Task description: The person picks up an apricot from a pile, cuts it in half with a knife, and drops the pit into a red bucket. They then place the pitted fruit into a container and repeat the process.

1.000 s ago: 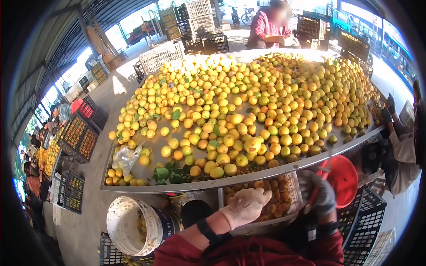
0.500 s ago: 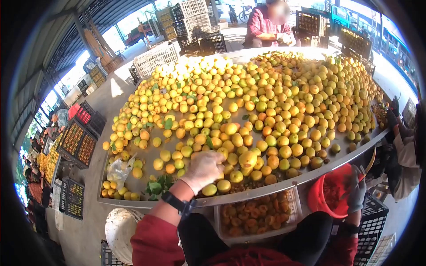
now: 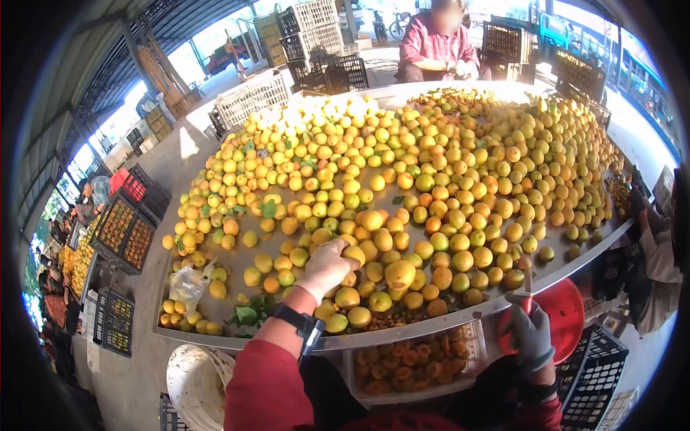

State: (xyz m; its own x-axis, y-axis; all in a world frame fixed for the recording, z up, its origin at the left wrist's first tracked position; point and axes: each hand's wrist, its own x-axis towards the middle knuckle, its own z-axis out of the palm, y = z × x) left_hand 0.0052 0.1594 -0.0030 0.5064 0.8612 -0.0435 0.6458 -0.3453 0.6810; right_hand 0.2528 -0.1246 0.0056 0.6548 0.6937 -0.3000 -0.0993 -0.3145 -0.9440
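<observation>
Ripe yellow-orange apricots [image 3: 460, 215] lie in a wide heap on a metal-topped table [image 3: 233, 266]. My bare left hand [image 3: 327, 267] reaches over the near edge of the heap, its fingers closed around one apricot [image 3: 353, 255]. On my right hand [image 3: 532, 336] is a grey glove; it grips a small knife [image 3: 527, 303] with a reddish handle, blade pointing up by the table edge. Just behind that hand stands a red bucket [image 3: 564, 316]. Below the table edge, a clear plastic tray [image 3: 477, 359] holds halved apricots [image 3: 410, 363].
A white bucket [image 3: 192, 384] stands at lower left. Green leaves [image 3: 251, 310] and a plastic bag [image 3: 190, 284] lie on the table's left corner. Black crates [image 3: 586, 370] are at lower right. Across the table sits another person [image 3: 437, 50], near stacked crates [image 3: 310, 32].
My right hand has moved left from the far side of the red bucket to its near side, bringing the knife upright. My left hand has shifted slightly and now holds an apricot.
</observation>
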